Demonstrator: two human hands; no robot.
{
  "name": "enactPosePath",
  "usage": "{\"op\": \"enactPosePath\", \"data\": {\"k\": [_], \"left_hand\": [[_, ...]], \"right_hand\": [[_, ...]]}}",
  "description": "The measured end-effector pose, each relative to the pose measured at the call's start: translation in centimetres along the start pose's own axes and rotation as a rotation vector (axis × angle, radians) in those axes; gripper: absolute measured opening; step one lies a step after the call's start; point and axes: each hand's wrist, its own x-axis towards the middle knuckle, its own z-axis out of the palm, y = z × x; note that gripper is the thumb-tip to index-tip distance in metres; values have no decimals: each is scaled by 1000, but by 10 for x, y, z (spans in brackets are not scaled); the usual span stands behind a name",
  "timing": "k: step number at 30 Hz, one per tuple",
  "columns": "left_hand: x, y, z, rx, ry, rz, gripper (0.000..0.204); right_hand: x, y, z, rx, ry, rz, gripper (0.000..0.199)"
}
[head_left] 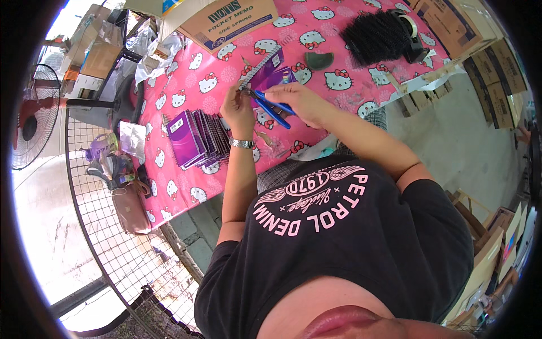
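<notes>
My left hand [237,106], with a metal watch on its wrist, is closed on a small purple spiral notebook [273,61] near the table's front edge. Its wire coil runs along the side toward my fingers. Blue-handled pliers [275,114] are in my right hand [294,100], and their jaws meet the near end of the coil beside my left fingertips. Another purple notebook [284,75] lies just beyond my right hand. Left of my left forearm, a stack of purple spiral notebooks [195,137] leans over in a row.
A pink patterned cloth [237,62] covers the table. Farther off are a cardboard box [226,25], a dark green curved object [319,60], a heap of black wire coils [375,38] and a tape dispenser [415,39]. A fan [35,121] stands left; more boxes [494,82] are stacked right.
</notes>
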Motion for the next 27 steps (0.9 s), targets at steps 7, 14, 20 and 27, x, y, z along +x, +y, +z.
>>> {"op": "enactPosePath", "data": {"k": [7, 14, 20, 27], "left_hand": [[26, 77, -83, 296, 210, 297, 25], [61, 84, -164, 1093, -142, 37, 18], [53, 36, -149, 1046, 1, 102, 30], [7, 56, -13, 649, -511, 490, 36]], "right_hand": [[-36, 17, -59, -955, 392, -475, 61], [-55, 63, -158, -1544, 548, -276, 52], [7, -15, -221, -1797, 992, -295, 28], [36, -18, -252, -2016, 991, -51, 21]]}}
